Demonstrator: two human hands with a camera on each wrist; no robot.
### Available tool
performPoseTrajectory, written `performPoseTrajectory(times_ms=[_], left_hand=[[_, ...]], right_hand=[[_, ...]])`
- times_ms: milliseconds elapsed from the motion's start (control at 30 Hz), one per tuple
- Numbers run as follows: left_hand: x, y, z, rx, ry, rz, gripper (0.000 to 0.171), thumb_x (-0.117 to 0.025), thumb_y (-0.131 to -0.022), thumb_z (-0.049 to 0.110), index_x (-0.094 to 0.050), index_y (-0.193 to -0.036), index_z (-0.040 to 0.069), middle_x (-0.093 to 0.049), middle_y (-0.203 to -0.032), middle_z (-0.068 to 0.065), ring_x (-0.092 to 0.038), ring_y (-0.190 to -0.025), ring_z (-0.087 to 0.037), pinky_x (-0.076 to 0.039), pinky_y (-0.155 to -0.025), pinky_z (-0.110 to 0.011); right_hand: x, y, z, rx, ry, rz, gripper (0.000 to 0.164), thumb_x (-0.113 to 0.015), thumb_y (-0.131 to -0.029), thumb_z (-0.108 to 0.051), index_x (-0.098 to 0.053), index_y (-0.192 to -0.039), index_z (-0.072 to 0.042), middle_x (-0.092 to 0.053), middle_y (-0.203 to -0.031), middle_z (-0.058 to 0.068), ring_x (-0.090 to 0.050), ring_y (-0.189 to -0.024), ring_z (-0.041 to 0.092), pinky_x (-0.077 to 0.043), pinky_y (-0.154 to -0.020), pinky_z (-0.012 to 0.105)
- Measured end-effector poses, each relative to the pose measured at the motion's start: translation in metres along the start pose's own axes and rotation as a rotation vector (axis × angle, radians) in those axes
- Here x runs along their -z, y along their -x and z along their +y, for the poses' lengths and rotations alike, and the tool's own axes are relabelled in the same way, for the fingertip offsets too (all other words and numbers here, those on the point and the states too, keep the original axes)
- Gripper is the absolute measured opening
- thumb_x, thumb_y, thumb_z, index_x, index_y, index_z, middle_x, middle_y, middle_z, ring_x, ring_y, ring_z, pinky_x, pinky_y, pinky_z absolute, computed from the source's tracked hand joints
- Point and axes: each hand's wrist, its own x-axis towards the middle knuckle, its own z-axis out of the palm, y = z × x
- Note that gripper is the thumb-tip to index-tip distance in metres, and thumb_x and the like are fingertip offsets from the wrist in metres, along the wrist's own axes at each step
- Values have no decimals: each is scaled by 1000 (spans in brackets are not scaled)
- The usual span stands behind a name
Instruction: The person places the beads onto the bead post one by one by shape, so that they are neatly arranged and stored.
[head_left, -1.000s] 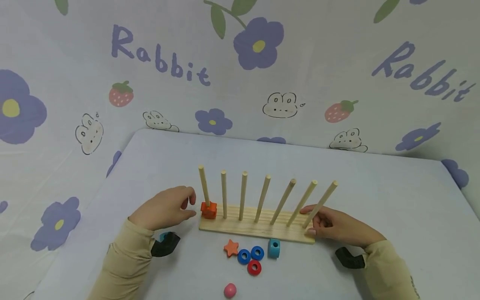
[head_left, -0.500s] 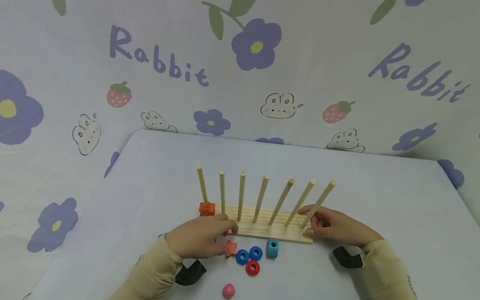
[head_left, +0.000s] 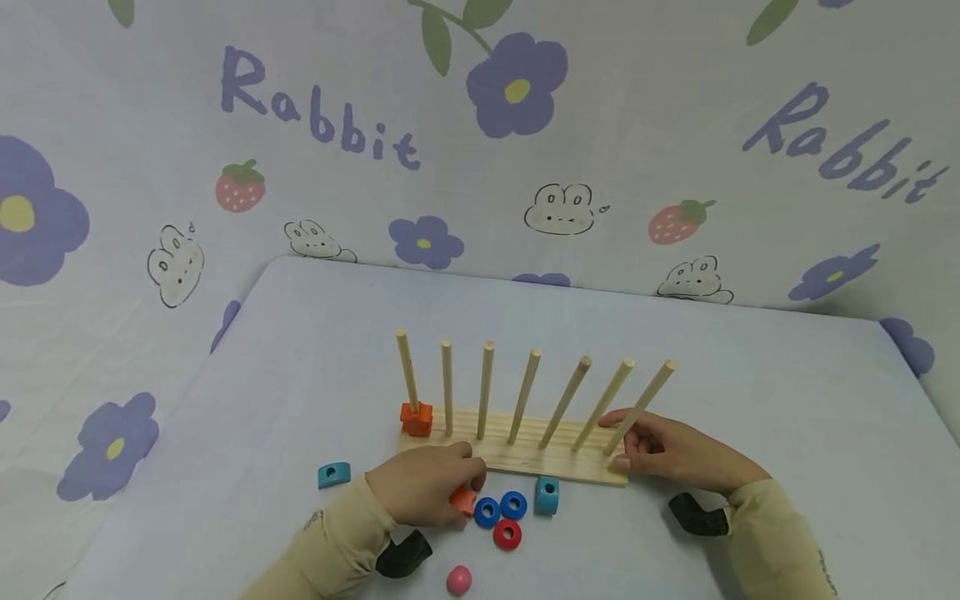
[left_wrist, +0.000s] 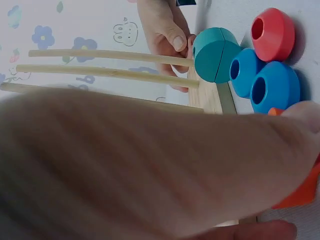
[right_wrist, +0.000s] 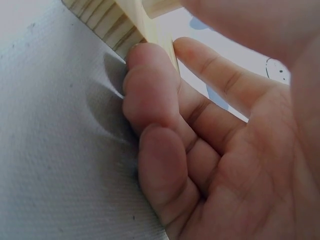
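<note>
In the head view, my left hand (head_left: 431, 483) pinches an orange star bead (head_left: 464, 501) on the table, in front of a wooden peg board (head_left: 525, 457). The left wrist view shows an orange part of the bead (left_wrist: 300, 192) beside a blurred finger that hides much of it. My right hand (head_left: 671, 450) grips the board's right end, thumb in front and a finger behind. From the right wrist, the other fingers (right_wrist: 160, 155) look curled beside the board end (right_wrist: 107, 22). An orange-red bead (head_left: 416, 419) sits low on the leftmost peg.
Right of the star lie two blue ring beads (head_left: 487, 512) and a red ring bead (head_left: 507, 534). A teal bead (head_left: 547, 496) stands near the board's front edge, another teal piece (head_left: 334, 475) lies left. A pink ball (head_left: 459, 580) is nearest. Several tall pegs (head_left: 486, 392) rise from the board.
My left hand has moved right and toward me from beside the leftmost peg, to the orange star bead, and its fingers have closed around it. My right hand stays at the board's end.
</note>
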Motion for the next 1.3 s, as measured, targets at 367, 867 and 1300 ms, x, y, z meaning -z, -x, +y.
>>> performPoseTrajectory(times_ms=[367,867,1300], left_hand=[[-2,-1,-1,40,-36,-4,28,-82,-73,28,-63,-91,17,-48,-80,7,-45,-66,-7,-37,-58,-21],[56,48,-6,-99,261,128,25,-72,-84,40,-63,-102,25,-60,-94,18,-57,-84,-3,-49,-76,-23],[118,95,5,-223,85,801,40,-74,-84,13,-60,-121,17,-60,-108,10,-53,-84,-3,-47,-72,-22]], right_hand=[[0,0,2,25,-6,-6,47,-65,-91,-38,-49,-132,-21,-53,-82,-1,-46,-69,7,-39,-62,25],[-2,-2,1,40,-12,-10,47,-64,-91,-36,-49,-132,-18,-52,-83,1,-47,-72,8,-38,-63,25],[-2,-2,4,37,-5,-8,44,-61,-93,-38,-49,-133,-22,-53,-86,1,-48,-73,7,-39,-64,27]])
